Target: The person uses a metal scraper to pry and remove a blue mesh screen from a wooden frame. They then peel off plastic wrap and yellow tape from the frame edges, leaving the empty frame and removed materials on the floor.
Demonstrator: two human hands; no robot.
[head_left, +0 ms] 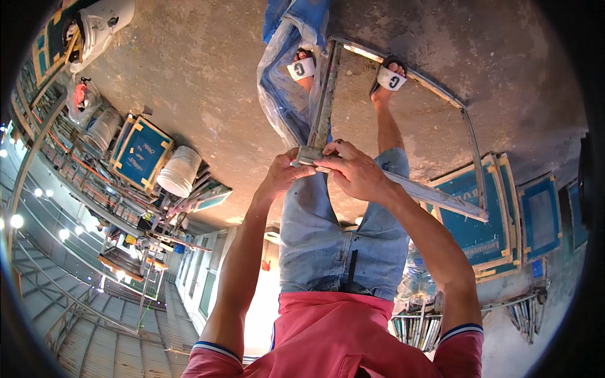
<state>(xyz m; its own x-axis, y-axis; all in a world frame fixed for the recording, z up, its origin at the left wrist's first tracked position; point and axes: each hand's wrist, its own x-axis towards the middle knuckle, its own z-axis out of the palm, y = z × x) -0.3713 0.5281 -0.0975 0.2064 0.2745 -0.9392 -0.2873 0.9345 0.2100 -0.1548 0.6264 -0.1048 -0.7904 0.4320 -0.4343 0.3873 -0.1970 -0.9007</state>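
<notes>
I hold an empty grey metal frame (324, 94) upright in front of my legs, its far edge down by my sandalled feet. My left hand (282, 176) and my right hand (354, 171) both grip its near corner, fingers wrapped over the joint where two bars meet. One bar runs down toward the floor and the other (435, 196) runs off to the right. A clear and blue plastic sheet (283, 75) hangs along the frame's left bar.
The floor is bare concrete (208, 82). Blue mesh screens in wooden frames (488, 220) lean at the right, and another (142, 151) lies at the left beside a white bucket (179, 171). A second white bucket (104, 22) and racks stand further left.
</notes>
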